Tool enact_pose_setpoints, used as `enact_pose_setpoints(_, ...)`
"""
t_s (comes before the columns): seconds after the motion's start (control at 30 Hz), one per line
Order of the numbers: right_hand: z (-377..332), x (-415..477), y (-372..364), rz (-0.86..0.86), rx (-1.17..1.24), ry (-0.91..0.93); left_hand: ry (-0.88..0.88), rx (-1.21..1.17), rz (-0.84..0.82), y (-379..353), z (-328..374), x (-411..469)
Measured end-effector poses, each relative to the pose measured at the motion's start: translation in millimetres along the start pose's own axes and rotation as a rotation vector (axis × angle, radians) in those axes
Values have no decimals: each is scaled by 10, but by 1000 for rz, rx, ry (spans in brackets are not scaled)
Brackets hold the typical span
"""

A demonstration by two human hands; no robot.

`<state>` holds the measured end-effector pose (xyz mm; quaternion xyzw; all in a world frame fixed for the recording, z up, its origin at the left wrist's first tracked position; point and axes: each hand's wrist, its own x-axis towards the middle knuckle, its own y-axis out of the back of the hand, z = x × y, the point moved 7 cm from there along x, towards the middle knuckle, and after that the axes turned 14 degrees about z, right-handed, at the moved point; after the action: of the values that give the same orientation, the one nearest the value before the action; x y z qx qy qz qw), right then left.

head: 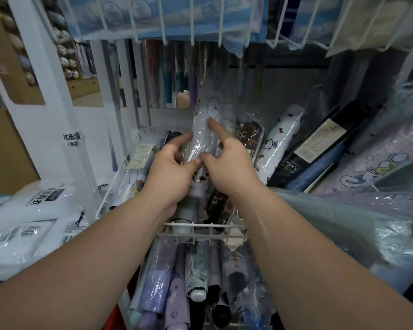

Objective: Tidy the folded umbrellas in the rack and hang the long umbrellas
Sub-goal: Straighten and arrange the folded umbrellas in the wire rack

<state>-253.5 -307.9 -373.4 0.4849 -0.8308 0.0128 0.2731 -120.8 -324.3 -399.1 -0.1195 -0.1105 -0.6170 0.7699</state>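
- Far left, near: flat plastic-wrapped packs (22, 222), stacked beside the rack.
- Left of centre: wire rack (202, 225), white. Its near rim runs left to right below the wrists, and folded umbrellas lie inside it side by side.
- Centre-left: left hand (169, 172). The fingers curl round the left flank of the white folded umbrella (209, 136) and the thumb is on its near face.
- Centre: the white folded umbrella is in a clear sleeve and raised over the rack's middle. Its long axis runs near to far, with the handle end toward the person and the tip tilted up and away. Both hands meet at its midsection, about equally near.
- Centre-right: right hand (231, 165). The thumb pinches the sleeve against the left thumb, and the index finger (215, 127) lies straight along the umbrella's length.
- Right: cat-print umbrella (278, 144), black boxed umbrella (320, 144) and lilac umbrella (379, 163) lie fanned out rather than parallel.
- Judgement: the next move is to lower the held umbrella along its own axis into the gap directly beneath it.
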Motion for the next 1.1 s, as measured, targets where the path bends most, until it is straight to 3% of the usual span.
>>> enact_pose_setpoints(0.17, 282, -23, -64, -56, 29, -105, -13, 216, -114, -4, -37, -12)
enact_pose_setpoints(0.37, 415, -133, -142, -127, -95, -62, -287, 889, -233, 77, 129, -44)
enact_pose_setpoints(0.53, 386, -137, -141, -173, -227, -21, -558, 1213, -233, 65, 299, -86)
enact_pose_setpoints(0.63, 371, -150, -166, -212, -320, -7, -633, 1291, -280, 55, 340, -61)
enact_pose_setpoints(0.77, 340, -117, -192, -271, -425, -4, -480, 1383, -515, 31, 40, -39)
enact_pose_setpoints(0.87, 374, -112, -155, -293, -398, -59, -453, 1361, -543, 7, -39, -22)
enact_pose_setpoints(1.0, 317, -37, 256, 66, -373, -44, -489, 1367, -524, -59, 13, 0)
enact_pose_setpoints(1.1, 220, -81, 491, 117, -607, 63, -489, 1360, -528, -94, 23, 11)
